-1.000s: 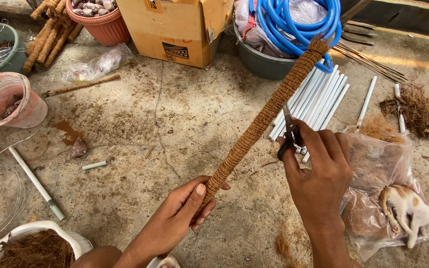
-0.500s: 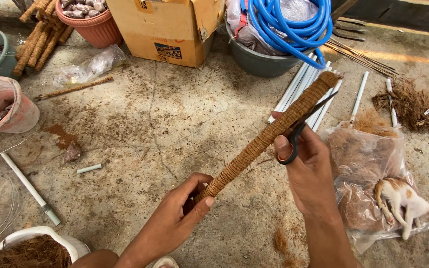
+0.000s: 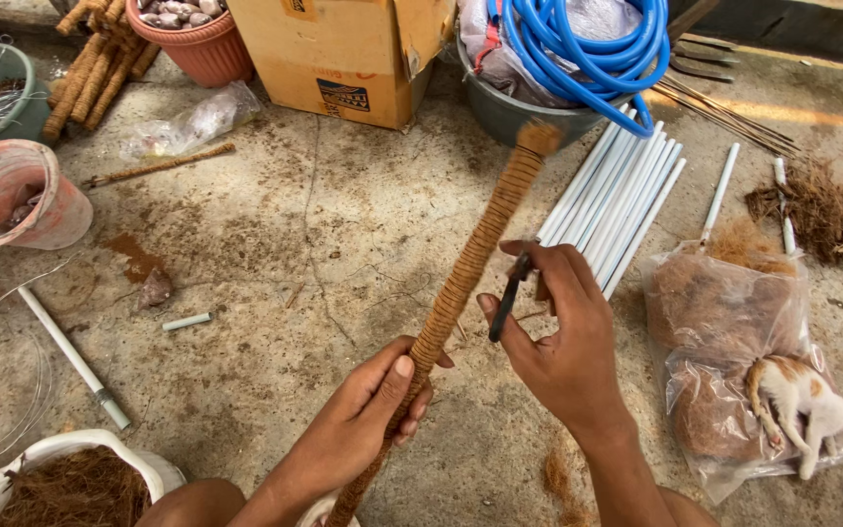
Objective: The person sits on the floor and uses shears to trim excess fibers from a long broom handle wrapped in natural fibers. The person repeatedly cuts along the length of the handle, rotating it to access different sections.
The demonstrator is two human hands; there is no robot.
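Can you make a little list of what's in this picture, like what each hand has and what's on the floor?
left hand: grips the fibre-wrapped pole, tilted up and away
right hand: holds dark scissors beside the pole
right of pole: white pipes on the floor
far right: kitten lying on a plastic bag of fibre
top: blue hose in a grey tub, cardboard box
left: pink bucket

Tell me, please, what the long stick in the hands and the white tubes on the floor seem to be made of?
Stick: wound outside with brown, rough, hairy cord, probably coconut fibre; its core is hidden. The left hand grips it.
White tubes: smooth, even, matte white, probably plastic pipe.
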